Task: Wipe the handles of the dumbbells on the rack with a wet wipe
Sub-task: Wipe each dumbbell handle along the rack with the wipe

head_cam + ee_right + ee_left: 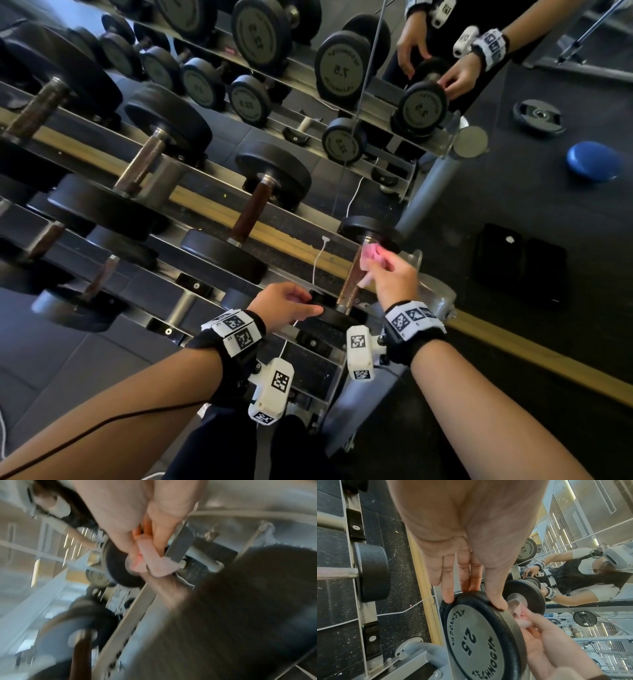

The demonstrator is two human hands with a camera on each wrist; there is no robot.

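On rack (pixel 301 240), dumbbell (pixel 352 277) lengthwise toward mirror, left hand (pixel 287 305) gripping plate, right hand (pixel 394 277) pinching wipe (pixel 371 253).

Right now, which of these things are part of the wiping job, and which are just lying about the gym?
Part of the job:
- pink wet wipe, pinched in the right hand
- 2.5 dumbbell, its end plate steadied by the left hand
- its handle
- the other dumbbells on the rack

Just lying about:
- blue balance disc
- loose weight plate
- white cable
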